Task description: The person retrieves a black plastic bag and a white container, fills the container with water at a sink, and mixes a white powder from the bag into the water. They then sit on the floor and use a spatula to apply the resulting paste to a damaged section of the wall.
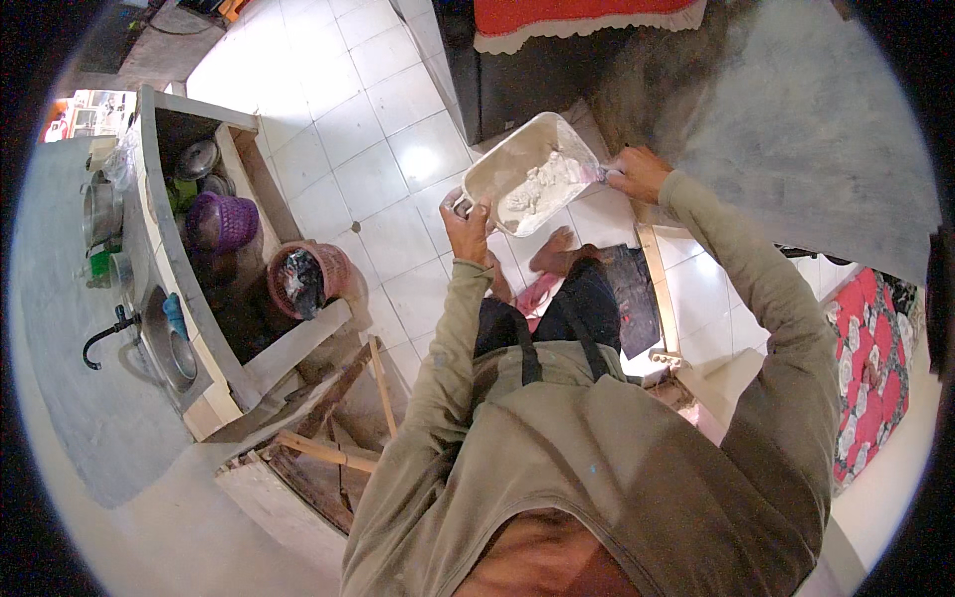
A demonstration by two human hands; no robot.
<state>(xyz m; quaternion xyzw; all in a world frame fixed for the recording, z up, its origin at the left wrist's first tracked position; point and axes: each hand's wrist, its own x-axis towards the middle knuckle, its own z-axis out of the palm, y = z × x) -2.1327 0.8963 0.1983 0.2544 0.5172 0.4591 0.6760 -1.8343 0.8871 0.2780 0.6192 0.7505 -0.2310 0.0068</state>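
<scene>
White square floor tiles (368, 109) are spreading out below and beyond the hands, catching a glare of light just left of them. A dark sofa (517, 80) under a red cloth (577, 15) is standing past the hands. Far to the left, a grey counter (60, 328) with a sink (169, 348) and black tap (104, 333) is running along; a bare grey wall (826, 129) is rising to the right.

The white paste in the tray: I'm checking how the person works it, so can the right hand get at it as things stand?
Probably yes. The right hand sits at the rim of the tray, nothing covers the white paste, and the left hand grips the opposite end, clear of it.
</scene>
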